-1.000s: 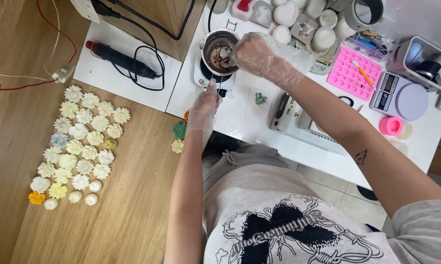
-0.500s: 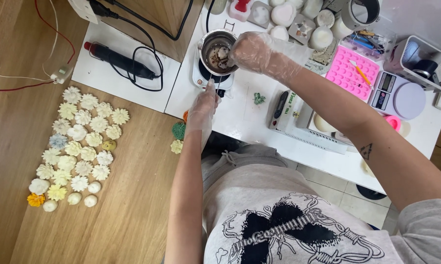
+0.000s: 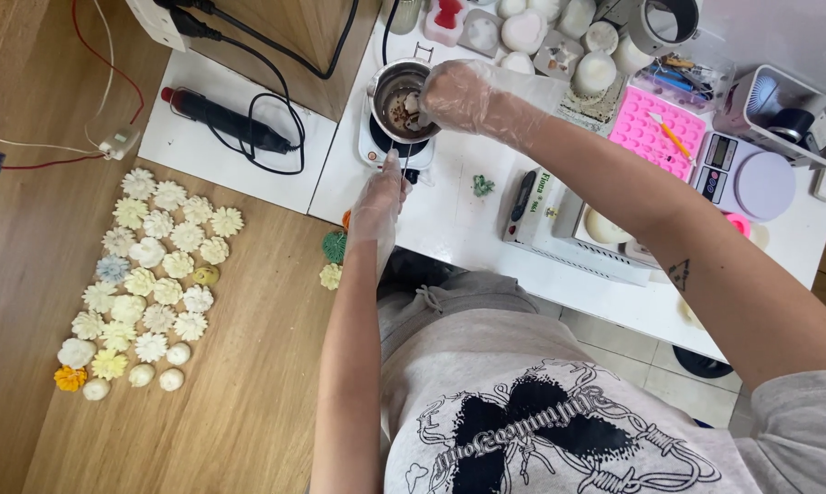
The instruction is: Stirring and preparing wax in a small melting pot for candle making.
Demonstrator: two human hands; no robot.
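A small metal pot (image 3: 396, 91) with brownish contents stands on a white hot plate (image 3: 376, 146) on the white table. My right hand (image 3: 458, 96), in a clear plastic glove, is closed on a thin stirring tool that dips into the pot. My gloved left hand (image 3: 380, 199) rests below the hot plate with its fingertips on the pot's handle; whether it grips the handle is hard to tell.
Many cream flower-shaped wax pieces (image 3: 152, 265) lie in rows on the wooden board at the left. A black heat tool (image 3: 225, 122) and cables lie on a white sheet. A pink silicone mould (image 3: 655, 133), a small scale (image 3: 747, 174), white moulds (image 3: 532, 32) and a grey device (image 3: 577, 229) crowd the table.
My right hand has shifted slightly over the pot as it stirs. My left hand stays at the handle.
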